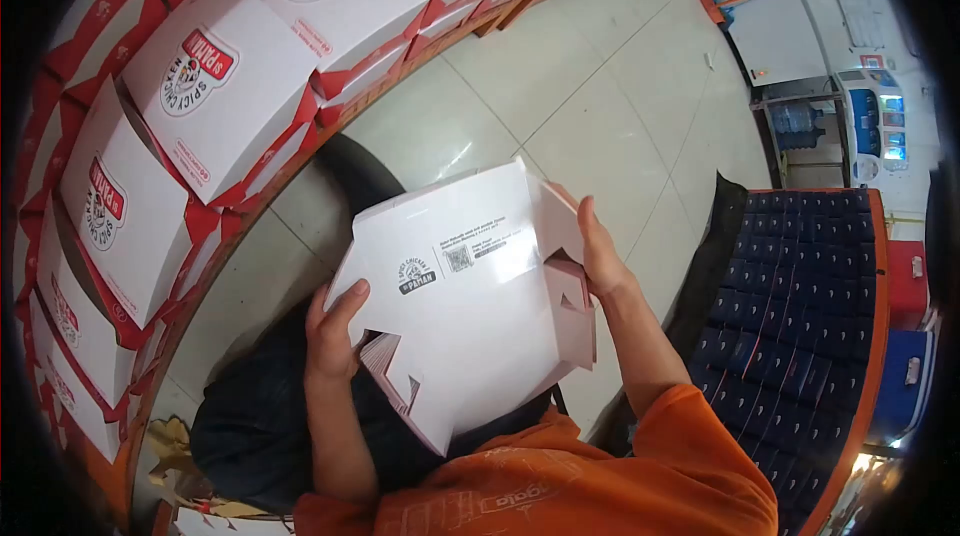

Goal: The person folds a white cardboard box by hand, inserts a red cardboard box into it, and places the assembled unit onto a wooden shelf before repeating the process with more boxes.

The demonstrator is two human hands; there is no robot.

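Note:
A thick stack of flat, unfolded white cardboard food boxes (480, 306) rests over my lap, its printed top sheet showing a chicken logo and a small square code. My left hand (335, 326) grips the stack's left edge, with the thumb on top by a notch where many layered sheets show. On the opposite edge, my right hand (603, 246) presses against the side flaps with its thumb pointing up. The fingers of both hands are partly hidden behind the cardboard.
Red and white chicken boxes (225, 86) stand in rows along the left. Many dark blue boxes (790, 336) fill an orange-edged rack at right. Beyond the tiled floor (590, 96), a blue water jug (797, 124) sits on a shelf. Red and blue containers (905, 376) are at far right.

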